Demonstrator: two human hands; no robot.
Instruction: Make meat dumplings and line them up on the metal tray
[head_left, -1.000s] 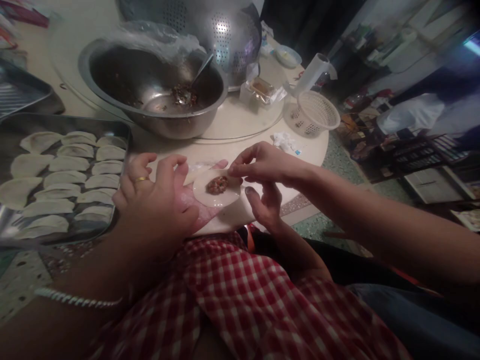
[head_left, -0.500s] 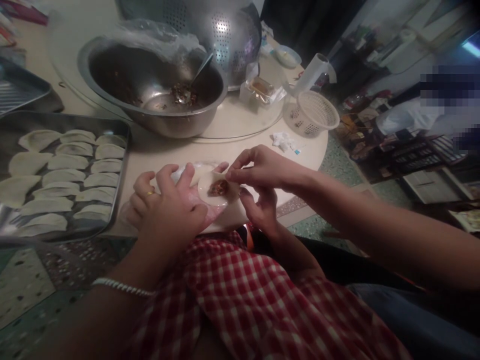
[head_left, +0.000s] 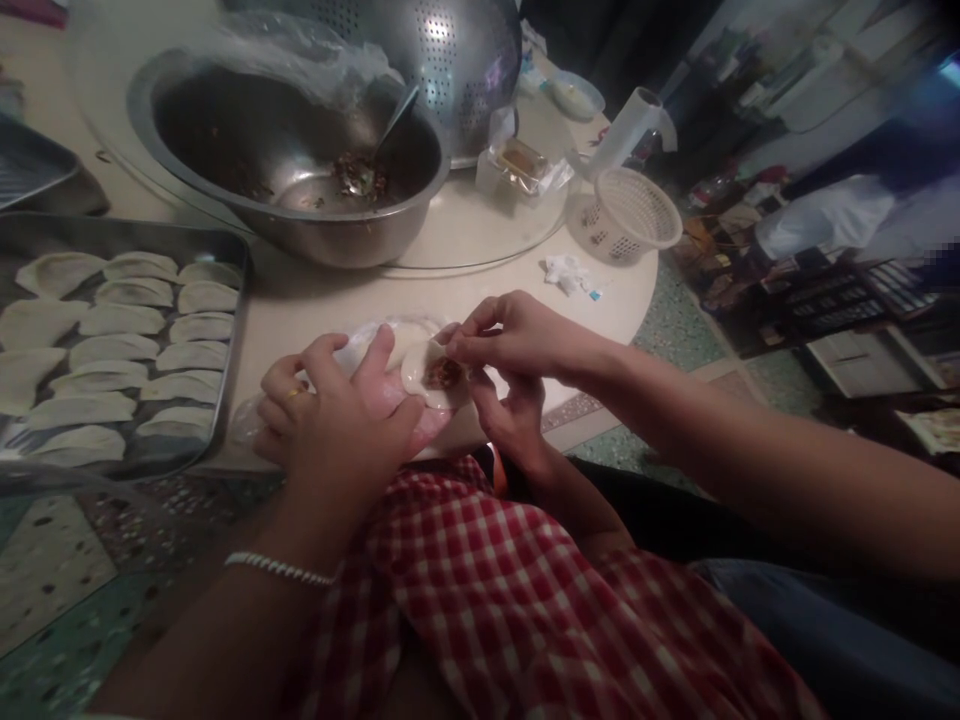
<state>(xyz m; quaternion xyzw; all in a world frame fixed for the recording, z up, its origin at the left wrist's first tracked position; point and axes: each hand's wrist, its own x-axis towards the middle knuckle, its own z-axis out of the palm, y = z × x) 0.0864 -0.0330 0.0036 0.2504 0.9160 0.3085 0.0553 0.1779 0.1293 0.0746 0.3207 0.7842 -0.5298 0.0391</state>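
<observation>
A round dumpling wrapper with dark minced filling on it lies open in another person's pinkish left hand. My left hand, with a gold ring and a white bead bracelet, is wrapped around that hand from the outside. Thumb and fingers of my right hand pinch the wrapper's far right edge. Just below it, the other person's right hand also touches the wrapper's right side. Under these hands is a plate, mostly hidden, at the table's edge.
A metal tray of folded dumplings stands at left. Behind are a steel bowl with filling and a spoon, and a large colander. A plastic basket and crumpled tissue sit at right. A red-checked garment fills the foreground.
The wrapper's right edge is drawn up a little more over the filling. My left hand has shifted slightly right, closer to my right hand. The tray and bowl sit slightly further left in view.
</observation>
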